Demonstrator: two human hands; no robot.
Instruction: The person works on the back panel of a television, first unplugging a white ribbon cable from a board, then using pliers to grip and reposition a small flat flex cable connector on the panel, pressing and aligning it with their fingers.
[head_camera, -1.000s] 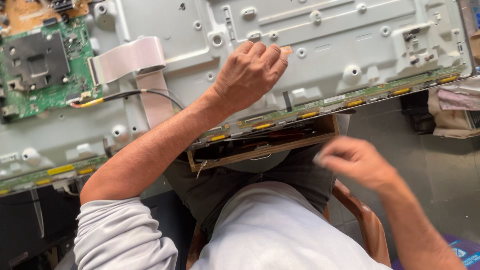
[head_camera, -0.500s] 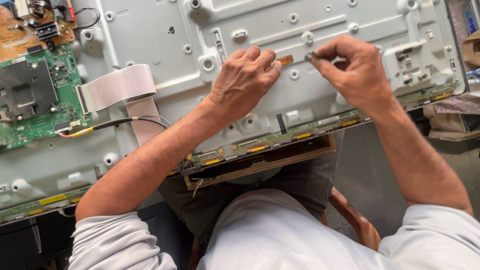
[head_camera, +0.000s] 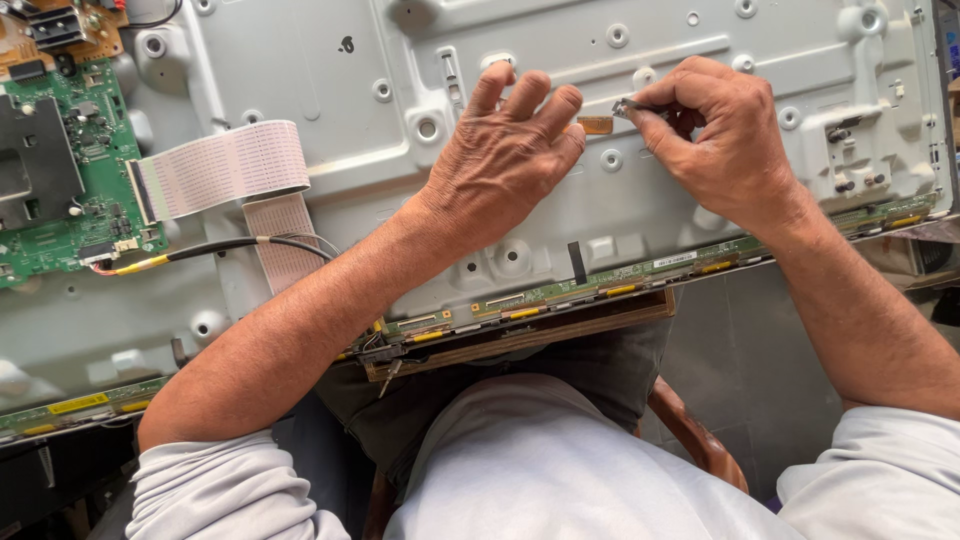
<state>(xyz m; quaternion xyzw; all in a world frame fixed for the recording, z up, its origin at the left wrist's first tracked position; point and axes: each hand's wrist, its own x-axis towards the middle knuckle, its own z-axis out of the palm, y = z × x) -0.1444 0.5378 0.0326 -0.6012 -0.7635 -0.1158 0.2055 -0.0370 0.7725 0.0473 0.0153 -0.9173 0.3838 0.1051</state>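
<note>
Presently listed: one small amber strip (head_camera: 596, 125), flat and thin, lying on the grey metal back panel (head_camera: 330, 60) of a large flat screen, in the upper middle of the panel between the two hands. Left hand (head_camera: 500, 165): palm down on the panel, fingers spread, fingertips just beside the strip's left end; its grip is flat and open, holding nothing, pressing the sheet. Right hand (head_camera: 715, 135): thumb and forefinger pinched narrow on a small silvery piece (head_camera: 625, 106) at the strip's right end; whether this is a tool tip or a tab of the strip cannot be told. Handling, by judgement: the strip looks very light, limp like film or tape, easy to crease or tear, so it is best taken by its free end with a fingertip pinch and drawn low along the panel. Panel: stiff pressed metal, broad, probably awkward and heavy, with a fragile screen face beneath. Adjoining items: green circuit board (head_camera: 60, 170) at far left; wide pale ribbon cable (head_camera: 225, 170) folded beside it; black cable (head_camera: 220, 245) below the ribbon; narrow green board strip (head_camera: 640, 280) along the panel's near edge, above the person's lap.
</note>
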